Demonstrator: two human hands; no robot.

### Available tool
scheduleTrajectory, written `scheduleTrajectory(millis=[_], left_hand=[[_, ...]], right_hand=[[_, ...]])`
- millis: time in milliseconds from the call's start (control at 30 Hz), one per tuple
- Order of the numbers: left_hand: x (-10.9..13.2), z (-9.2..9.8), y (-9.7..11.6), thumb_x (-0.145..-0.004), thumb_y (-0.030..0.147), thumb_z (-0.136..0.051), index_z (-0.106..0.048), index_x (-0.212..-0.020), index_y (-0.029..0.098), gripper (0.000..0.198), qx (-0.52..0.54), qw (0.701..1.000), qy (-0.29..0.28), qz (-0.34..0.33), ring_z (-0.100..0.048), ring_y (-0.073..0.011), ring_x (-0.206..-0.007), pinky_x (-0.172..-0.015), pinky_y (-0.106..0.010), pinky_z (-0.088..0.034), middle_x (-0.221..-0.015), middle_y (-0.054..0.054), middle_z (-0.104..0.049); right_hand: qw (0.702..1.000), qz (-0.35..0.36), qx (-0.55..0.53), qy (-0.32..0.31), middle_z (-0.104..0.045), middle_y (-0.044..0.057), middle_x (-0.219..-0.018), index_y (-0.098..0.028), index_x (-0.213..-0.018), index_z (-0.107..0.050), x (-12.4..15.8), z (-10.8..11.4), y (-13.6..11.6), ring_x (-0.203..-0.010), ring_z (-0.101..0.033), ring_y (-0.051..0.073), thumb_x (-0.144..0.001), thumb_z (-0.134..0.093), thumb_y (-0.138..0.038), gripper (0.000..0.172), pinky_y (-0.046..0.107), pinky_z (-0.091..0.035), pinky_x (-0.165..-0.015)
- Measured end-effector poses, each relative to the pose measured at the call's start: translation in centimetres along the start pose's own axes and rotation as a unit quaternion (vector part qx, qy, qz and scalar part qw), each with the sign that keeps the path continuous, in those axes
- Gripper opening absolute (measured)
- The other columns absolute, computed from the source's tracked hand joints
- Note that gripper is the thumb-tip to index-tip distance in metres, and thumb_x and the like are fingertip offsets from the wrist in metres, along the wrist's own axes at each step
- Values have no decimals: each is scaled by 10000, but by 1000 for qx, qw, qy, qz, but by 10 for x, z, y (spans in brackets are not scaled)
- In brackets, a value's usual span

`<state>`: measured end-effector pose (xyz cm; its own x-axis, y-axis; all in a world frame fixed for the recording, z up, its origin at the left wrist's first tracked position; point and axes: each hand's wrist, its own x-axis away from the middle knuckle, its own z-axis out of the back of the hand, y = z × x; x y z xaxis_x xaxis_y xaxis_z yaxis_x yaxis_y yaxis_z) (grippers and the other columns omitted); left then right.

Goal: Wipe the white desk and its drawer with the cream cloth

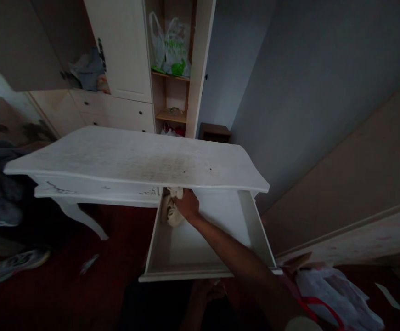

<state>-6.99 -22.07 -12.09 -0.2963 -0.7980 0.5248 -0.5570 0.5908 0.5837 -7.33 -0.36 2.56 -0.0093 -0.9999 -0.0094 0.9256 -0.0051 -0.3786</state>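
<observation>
Head view: one right hand [188, 204] on one cloth [172, 214] (seemingly).

Room contents: cabinet, bags, box, loose floor items.
Before me, one white cabinet [127, 55], a green-printed plastic bag [177, 48] standing on its upper shelf; grey-blue cloth [91, 69], bunched, behind its left door; one low brown box [216, 130]; red floor [69, 285], bearing one shoe [17, 265], one whitish plastic bag [337, 294], one pale strip [388, 296].

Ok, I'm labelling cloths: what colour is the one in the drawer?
The cloth is cream to pale beige, seen best in the head view.
</observation>
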Motion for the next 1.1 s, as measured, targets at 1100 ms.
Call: scheduleTrajectory(millis=[1100], left_hand=[[26, -16, 27, -545, 354, -866, -735, -819, 96, 398, 39, 999, -36, 12, -725, -297, -730, -732, -447, -573, -759, -109, -758]], right_hand=[[918, 309, 65, -242, -598, 93, -1339, -228, -1236, -630, 146, 113, 104, -1196, -591, 227, -869, -615, -272, 370, 352, -486, -977]])
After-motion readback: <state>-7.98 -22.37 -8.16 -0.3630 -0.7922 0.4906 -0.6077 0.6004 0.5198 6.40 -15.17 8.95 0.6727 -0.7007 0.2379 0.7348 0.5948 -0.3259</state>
